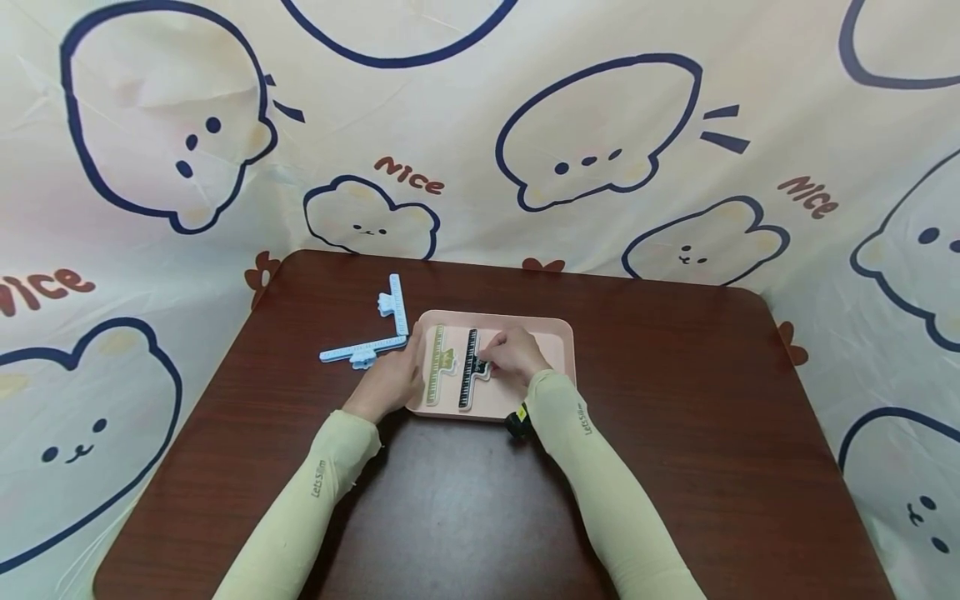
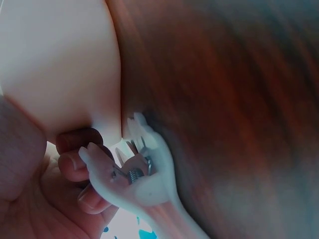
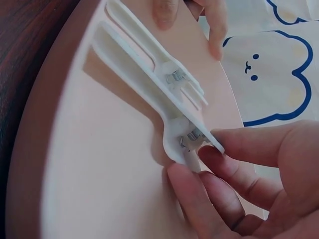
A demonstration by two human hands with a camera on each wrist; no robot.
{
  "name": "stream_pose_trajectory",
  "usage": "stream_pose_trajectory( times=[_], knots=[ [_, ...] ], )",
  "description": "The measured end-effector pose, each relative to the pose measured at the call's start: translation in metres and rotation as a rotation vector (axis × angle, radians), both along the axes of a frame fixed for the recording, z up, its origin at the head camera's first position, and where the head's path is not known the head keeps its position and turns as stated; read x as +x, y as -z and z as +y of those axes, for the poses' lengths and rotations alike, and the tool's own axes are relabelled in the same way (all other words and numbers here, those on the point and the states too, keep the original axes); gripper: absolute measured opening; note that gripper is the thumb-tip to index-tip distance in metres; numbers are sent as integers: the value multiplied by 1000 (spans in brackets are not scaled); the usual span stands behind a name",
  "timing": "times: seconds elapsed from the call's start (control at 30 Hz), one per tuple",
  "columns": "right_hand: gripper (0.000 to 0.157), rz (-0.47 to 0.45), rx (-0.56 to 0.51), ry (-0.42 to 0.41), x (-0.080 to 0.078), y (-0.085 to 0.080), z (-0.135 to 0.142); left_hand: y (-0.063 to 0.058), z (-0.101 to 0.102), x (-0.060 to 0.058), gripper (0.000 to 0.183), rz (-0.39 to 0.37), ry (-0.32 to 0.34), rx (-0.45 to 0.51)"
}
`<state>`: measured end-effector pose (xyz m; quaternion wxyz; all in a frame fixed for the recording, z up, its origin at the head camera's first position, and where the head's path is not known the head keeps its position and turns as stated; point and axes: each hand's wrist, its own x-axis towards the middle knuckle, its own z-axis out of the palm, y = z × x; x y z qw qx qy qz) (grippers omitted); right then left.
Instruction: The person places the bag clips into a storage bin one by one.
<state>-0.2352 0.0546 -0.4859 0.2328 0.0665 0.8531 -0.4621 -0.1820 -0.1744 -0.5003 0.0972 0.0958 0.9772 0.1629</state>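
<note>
My right hand [image 1: 516, 354] pinches the grip of a black ruler-printed bag clip [image 1: 468, 375] over the pink tray [image 1: 495, 320]. In the right wrist view, thumb and fingers hold that clip's white spring end [image 3: 182, 137], tilted on its side. A green ruler-printed clip [image 1: 435, 371] lies to its left in the tray. My left hand [image 1: 393, 379] holds the tray's left rim, its fingers curled at the edge in the left wrist view. Close beside these fingers is a pale clip [image 2: 154, 184] with a metal spring.
Two blue ruler-printed clips, one upright in view [image 1: 398, 304] and one slanted [image 1: 360, 351], lie on the brown table [image 1: 675, 417] left of the tray. A black thing with a yellow patch [image 1: 517, 422] shows under my right wrist. Printed cloth [image 1: 465, 125] hangs behind the table.
</note>
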Motion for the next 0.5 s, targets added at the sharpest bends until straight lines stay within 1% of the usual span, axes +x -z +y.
stream_pose_trajectory(
  times=[0.1, 0.4, 0.5],
  knots=[
    [13, -3, 22, -1, 0, 0, 0, 1, 0, 0, 77, -7, 0, 3],
    [14, -14, 63, -7, -2, 0, -2, 1, -2, 0, 78, 18, 18, 9],
    [15, -16, 79, -7, -4, 1, -2, 1, -2, 0, 77, 37, 27, 12]
  ],
)
